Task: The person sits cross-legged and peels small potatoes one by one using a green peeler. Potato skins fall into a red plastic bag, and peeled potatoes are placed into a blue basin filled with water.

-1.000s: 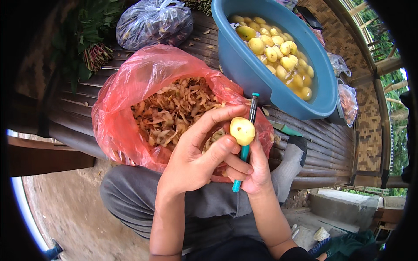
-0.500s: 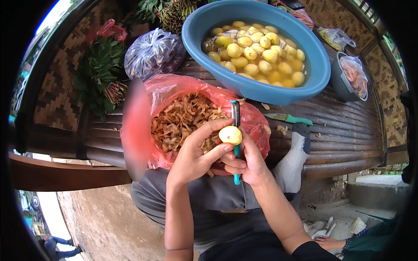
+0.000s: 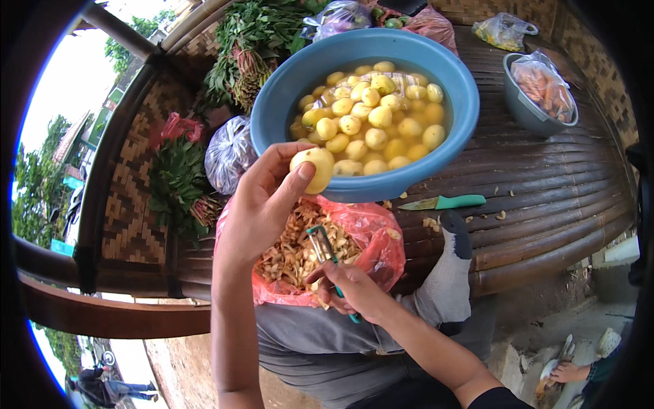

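The left hand holds a peeled, pale yellow round potato, fingers clamped on it, right at the near rim of the big blue plastic basin of peeled potatoes in water. The right hand has its fingers closed around a teal-handled metal peeler, held over the red plastic bag of brown peelings at the near edge of the dark slatted bamboo bench. A green-handled knife lies on the bench just beside the basin.
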The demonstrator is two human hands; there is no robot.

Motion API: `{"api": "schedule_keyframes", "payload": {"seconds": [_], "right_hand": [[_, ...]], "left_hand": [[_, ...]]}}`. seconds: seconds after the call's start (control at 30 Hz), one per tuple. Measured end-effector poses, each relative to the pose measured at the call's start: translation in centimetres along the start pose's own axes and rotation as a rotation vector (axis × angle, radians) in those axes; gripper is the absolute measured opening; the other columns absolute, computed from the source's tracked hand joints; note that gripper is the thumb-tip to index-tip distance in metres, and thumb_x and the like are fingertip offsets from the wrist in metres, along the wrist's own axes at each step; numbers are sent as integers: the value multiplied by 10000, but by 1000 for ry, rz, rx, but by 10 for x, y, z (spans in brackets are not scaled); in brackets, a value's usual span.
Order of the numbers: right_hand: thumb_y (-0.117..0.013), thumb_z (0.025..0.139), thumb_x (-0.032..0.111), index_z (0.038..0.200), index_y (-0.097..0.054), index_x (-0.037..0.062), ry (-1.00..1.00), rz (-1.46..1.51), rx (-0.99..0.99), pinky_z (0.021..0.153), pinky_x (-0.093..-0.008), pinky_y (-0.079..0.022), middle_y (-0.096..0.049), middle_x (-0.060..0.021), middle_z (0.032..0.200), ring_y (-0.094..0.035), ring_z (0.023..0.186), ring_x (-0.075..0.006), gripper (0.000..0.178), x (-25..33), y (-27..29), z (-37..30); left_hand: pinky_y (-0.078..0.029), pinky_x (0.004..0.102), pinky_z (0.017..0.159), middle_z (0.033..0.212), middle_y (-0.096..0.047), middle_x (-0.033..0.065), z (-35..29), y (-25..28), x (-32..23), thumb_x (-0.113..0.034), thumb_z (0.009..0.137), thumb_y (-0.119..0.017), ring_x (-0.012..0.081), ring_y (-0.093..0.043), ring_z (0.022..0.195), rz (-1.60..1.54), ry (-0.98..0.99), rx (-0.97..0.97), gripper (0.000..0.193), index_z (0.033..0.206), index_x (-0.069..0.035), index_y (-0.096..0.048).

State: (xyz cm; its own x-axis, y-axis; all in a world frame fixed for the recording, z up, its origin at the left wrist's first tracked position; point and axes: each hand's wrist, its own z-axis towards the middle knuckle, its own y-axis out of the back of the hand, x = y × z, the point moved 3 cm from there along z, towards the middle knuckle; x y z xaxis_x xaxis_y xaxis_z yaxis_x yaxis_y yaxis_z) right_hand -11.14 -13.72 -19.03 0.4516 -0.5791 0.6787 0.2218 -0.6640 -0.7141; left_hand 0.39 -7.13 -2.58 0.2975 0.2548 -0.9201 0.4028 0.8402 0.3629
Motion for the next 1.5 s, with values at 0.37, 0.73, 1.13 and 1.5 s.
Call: {"api": "schedule_keyframes", "payload": {"seconds": [0.37, 0.73, 1.13, 1.5], "right_hand": [[-534, 998, 530, 813, -593, 61, 12, -224, -52, 499, -261, -373, -555, 5, 657, -457, 548, -65, 507, -15, 4, 8], [-436, 1051, 469, 1140, -593, 8, 12, -15, -12, 415, -191, -286, -541, 28, 683, -391, 470, -13, 495, -5, 2, 3], [-456, 1001, 583, 1133, -514, -66, 178, 14, -114, 387, -184, -293, -526, 4, 697, -347, 430, -12, 665, 8, 1, -1], [-477, 1010, 537, 1150, -521, -60, 199, -42, -148, 389, -186, -288, -535, 0, 723, -361, 439, -12, 615, 5, 3, -3]], "left_hand": [[-508, 376, 904, 1083, -693, 148, 202, -110, 13, -348, 907, -700, 247, -658, 1010, 748, -444, 180, 443, 1223, -44, -638], [-508, 301, 926, 1118, -673, 95, 24, 28, -10, -159, 1010, -562, 150, -641, 1036, 166, -99, 206, 301, 1225, 48, -605], [-444, 449, 1015, 1286, -577, 248, -73, 87, 159, -182, 988, -462, 375, -562, 1204, 973, 393, 55, 362, 1278, 19, -542], [-377, 430, 1111, 1416, -524, 190, -54, 143, 198, -404, 1023, -382, 353, -495, 1309, 1159, 468, 232, 503, 1416, -115, -505]]}}
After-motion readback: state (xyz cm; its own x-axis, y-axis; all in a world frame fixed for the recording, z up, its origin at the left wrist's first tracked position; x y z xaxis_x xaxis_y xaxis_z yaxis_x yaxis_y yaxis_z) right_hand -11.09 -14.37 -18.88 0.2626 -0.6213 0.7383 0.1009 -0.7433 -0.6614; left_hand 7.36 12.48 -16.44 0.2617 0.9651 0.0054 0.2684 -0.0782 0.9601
